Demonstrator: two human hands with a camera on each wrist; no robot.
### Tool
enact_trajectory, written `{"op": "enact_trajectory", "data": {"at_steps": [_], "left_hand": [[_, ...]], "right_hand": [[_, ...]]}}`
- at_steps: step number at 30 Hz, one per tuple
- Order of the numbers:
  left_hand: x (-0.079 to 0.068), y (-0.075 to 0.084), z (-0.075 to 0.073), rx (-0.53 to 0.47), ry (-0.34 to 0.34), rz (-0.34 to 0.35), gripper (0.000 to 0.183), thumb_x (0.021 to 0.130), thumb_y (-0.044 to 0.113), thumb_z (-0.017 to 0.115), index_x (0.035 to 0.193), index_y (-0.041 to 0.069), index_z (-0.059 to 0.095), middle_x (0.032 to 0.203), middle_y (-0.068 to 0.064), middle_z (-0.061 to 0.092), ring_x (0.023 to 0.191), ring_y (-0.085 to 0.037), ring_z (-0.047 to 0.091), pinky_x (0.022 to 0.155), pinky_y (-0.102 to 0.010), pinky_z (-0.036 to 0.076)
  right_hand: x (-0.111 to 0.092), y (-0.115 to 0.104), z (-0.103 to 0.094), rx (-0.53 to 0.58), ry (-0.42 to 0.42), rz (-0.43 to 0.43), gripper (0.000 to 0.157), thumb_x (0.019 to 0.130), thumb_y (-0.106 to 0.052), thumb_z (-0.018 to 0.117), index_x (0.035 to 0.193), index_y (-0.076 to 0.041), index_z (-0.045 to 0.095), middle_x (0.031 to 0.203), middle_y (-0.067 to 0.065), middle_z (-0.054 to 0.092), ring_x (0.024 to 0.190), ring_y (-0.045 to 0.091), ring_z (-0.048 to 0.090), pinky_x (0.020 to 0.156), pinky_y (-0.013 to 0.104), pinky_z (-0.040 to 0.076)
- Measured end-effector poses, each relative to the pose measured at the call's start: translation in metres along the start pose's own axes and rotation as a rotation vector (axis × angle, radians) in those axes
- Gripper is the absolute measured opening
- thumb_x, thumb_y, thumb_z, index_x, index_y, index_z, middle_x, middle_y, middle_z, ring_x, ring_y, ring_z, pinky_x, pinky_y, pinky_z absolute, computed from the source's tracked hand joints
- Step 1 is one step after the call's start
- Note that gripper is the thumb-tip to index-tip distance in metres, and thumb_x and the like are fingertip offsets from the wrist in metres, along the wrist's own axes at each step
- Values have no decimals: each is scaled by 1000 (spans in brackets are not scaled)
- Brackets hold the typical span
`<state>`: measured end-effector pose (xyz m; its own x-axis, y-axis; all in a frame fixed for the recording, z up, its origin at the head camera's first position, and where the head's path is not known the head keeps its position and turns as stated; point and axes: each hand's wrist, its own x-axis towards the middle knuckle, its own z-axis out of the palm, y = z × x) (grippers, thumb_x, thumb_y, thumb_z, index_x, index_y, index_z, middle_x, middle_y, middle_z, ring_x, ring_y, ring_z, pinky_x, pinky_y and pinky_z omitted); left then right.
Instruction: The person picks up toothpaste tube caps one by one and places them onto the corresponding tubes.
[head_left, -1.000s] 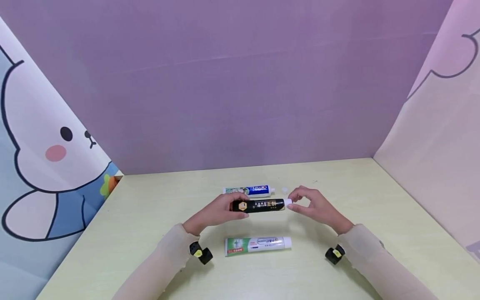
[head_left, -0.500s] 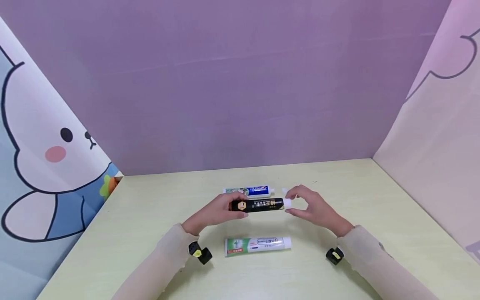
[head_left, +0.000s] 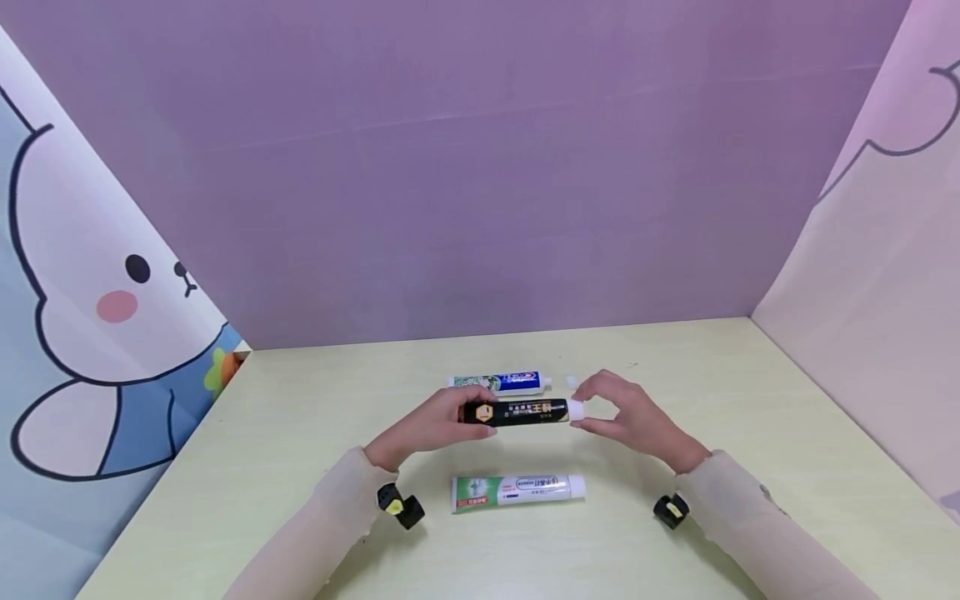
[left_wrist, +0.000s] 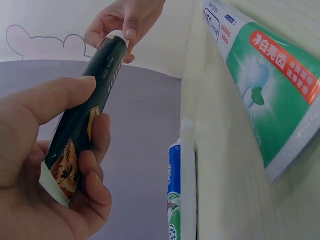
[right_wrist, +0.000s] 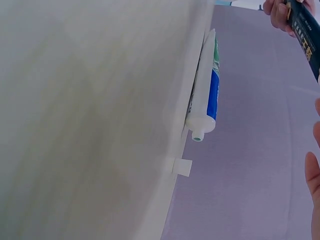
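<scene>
A black toothpaste tube (head_left: 528,412) is held level above the table, its white cap (head_left: 576,410) pointing right. My left hand (head_left: 435,423) grips the tube's tail end, thumb on one side and curled fingers on the other, as the left wrist view shows. At the other end, thumb and fingers of my right hand (head_left: 637,421) pinch the white cap; in the right wrist view most of this hand is out of frame. Behind lies a blue and green toothpaste tube (head_left: 517,382) with its nozzle (right_wrist: 198,136) bare. A small white cap (right_wrist: 183,167) rests near that nozzle.
Nearer the body, a green and white toothpaste tube (head_left: 517,492) lies capped on the pale table (head_left: 300,467). A purple panel (head_left: 480,208) stands along the table's back edge, with printed panels at left and right.
My right hand's fingers come off the cap slightly half a second ago, then settle round it again. The left hand and black tube stay nearly in place.
</scene>
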<state>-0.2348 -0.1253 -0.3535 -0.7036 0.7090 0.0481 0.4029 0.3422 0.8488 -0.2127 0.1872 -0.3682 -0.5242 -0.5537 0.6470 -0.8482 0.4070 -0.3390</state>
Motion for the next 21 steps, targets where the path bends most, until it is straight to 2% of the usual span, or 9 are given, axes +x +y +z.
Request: {"op": "enact_trajectory", "data": {"at_steps": [7,13,21], "left_hand": [[1,0,2,19,3,-9,31,88,12,67,116,6,57,112,-10,57,84,-14,55,68,-23,49],[2,-3,3,39,2,-19,32,88,8,66,118,3,56,113,-13,58,85,-16,55,69,-24,49],[-1,-2,2,50,-3,-28,34,87,15,68,119,9,57,115,-9,58,88,-15,56,71,-24,50]], "right_hand": [[-1,-1,-2,6,-35,58,34,69,-8,82,98,-12,64,93,-4,63,86,12,58,78,21,47],[-1,-1,-3,29,-49,104,36,67,-7,83,98,-14,65,89,-7,62,82,7,55,74,24,47],[0,-5,-3,63,-70,132,32,71,-7,81,96,-16,65,85,-10,59,81,6,52,74,25,45]]}}
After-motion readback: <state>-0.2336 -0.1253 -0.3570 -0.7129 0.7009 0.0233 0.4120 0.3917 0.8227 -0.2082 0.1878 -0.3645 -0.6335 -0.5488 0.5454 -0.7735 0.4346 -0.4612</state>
